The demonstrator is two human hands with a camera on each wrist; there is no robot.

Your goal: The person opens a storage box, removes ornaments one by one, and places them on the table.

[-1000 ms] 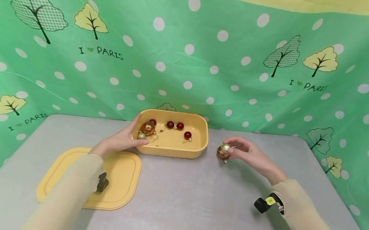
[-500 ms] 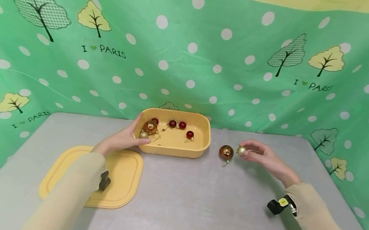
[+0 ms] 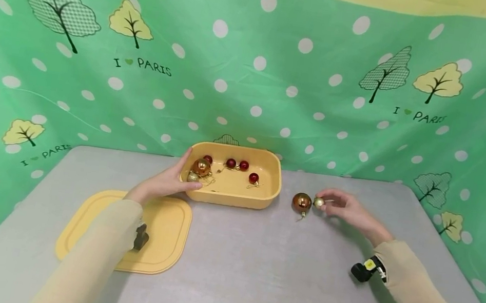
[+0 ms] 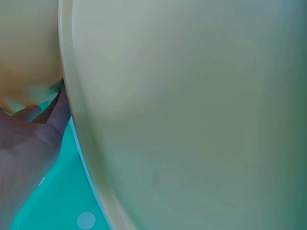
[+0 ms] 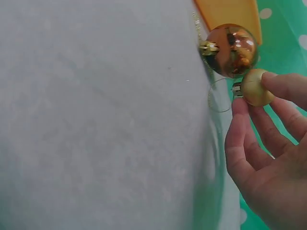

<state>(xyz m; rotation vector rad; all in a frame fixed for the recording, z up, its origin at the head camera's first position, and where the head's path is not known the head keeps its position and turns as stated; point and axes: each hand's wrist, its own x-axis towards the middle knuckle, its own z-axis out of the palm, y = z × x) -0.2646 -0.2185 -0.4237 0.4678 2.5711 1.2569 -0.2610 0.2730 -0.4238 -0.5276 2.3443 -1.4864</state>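
Observation:
My left hand (image 3: 166,180) grips the left end of the yellow container (image 3: 231,200), thumb over the front rim and fingers along the outer side. In the container lie a copper Christmas ball (image 3: 201,167), a pale gold glitter ball (image 3: 193,177) and several small red balls (image 3: 254,178). Out on the table to its right, my right hand (image 3: 349,209) pinches a small matte gold Christmas ball (image 5: 256,88) between thumb and fingers, its hanging loop dangling. Just left of it sits a larger shiny copper ball (image 5: 232,50) with a gold cap and string.
A yellow lid (image 3: 161,238) lies flat on the grey table (image 3: 245,266) at the left, partly under my left forearm. Behind the container hangs a green dotted curtain (image 3: 273,99), which also closes off both sides.
The right hand, with the small gold ball, has moved right from in front of the larger copper ball to just beside it. My left hand stays on the container; the head view shifts slightly.

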